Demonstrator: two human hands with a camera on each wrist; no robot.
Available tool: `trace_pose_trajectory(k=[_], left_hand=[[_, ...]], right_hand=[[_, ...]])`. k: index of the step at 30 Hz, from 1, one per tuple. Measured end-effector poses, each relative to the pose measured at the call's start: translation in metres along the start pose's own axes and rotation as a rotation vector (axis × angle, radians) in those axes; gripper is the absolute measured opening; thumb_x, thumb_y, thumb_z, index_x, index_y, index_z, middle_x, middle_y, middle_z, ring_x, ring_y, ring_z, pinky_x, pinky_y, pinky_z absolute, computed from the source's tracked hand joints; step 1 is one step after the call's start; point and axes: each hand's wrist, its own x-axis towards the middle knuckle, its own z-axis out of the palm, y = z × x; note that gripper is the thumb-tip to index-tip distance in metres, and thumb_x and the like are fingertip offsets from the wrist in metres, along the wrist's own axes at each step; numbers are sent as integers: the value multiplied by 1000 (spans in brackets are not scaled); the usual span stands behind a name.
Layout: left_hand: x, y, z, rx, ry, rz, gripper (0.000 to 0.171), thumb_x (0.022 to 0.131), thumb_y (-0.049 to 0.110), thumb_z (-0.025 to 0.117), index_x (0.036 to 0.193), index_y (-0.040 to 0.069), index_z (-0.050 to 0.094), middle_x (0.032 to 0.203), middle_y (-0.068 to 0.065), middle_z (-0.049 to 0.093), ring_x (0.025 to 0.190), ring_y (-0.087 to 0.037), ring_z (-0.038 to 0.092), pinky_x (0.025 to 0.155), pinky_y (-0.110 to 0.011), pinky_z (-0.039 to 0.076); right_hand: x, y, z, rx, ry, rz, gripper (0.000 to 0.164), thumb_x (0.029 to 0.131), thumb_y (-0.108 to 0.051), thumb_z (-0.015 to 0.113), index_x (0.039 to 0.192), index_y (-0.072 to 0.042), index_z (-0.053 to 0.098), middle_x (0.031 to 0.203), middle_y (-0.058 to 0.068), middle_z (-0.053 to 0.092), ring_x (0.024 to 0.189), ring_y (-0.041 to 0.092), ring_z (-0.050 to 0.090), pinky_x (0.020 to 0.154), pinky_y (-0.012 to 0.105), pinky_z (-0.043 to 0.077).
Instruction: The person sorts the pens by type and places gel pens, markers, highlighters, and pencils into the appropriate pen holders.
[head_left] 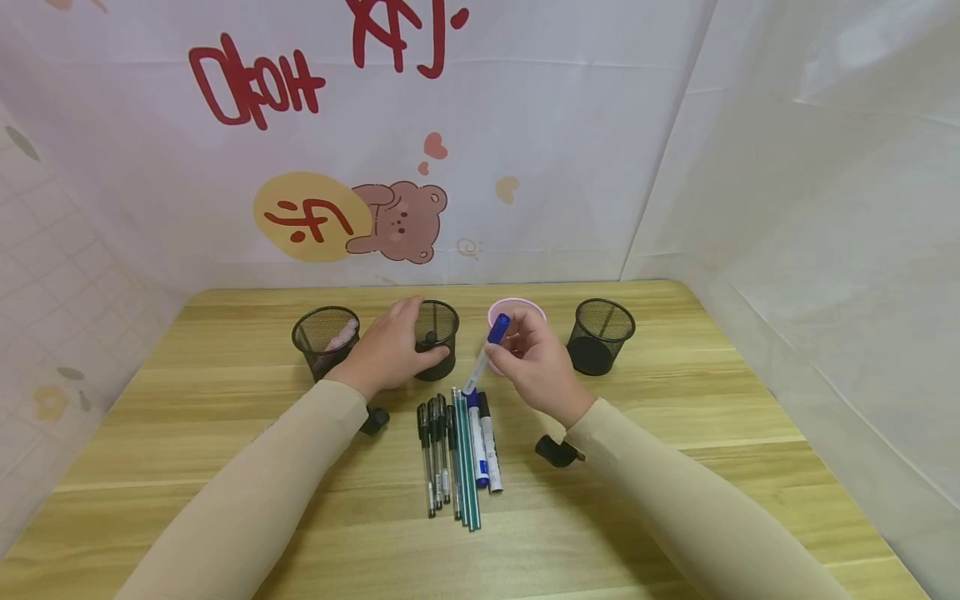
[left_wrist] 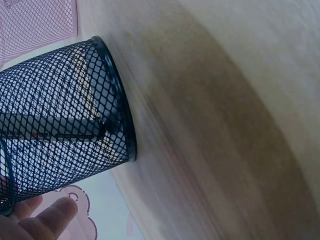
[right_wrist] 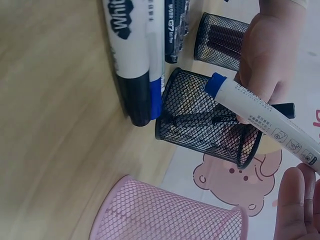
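Observation:
My right hand [head_left: 542, 367] pinches a white whiteboard marker [head_left: 480, 363] with a blue cap, held slanted above the row of pens. In the right wrist view the marker [right_wrist: 270, 120] passes in front of a black mesh pen cup [right_wrist: 200, 117]. Around that cup's upper part, my left hand [head_left: 393, 350] has its thumb across the near side and fingers toward the back. A dark-capped pen [left_wrist: 55, 127] shows through the cup's mesh. Below lie several black gel pens [head_left: 438, 454], green striped pencils [head_left: 467, 467], a blue-capped marker [head_left: 477, 442] and a black-capped marker [head_left: 490, 446].
Partly behind my right hand stands a pink mesh cup [head_left: 517, 302]. Another black mesh cup [head_left: 600, 337] is to the right. At the left, a black mesh cup [head_left: 318, 342] has pinkish items inside. A printed white cloth [head_left: 562, 167] hangs behind the wooden table [head_left: 675, 517].

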Motion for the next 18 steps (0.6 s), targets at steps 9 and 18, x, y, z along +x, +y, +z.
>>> trace_pose_trajectory(k=[9,18], left_hand=[[0,0,1,1,15,2,104,93,61,70,167,7,22,172,-17,27,157,-43,31,128,-61,27],[0,0,1,7,2,2,104,94,64,67,167,7,21,173,-17,26,158,-42,30,129,-60,26]], right_hand=[[8,-4,3,18,43,-26,27,95,5,68,119,3,56,104,14,63,83,18,63,71,23,53],[12,-8,6,28,125,-9,22,96,4,68,113,1,55,107,19,68,90,17,66,77,22,55]])
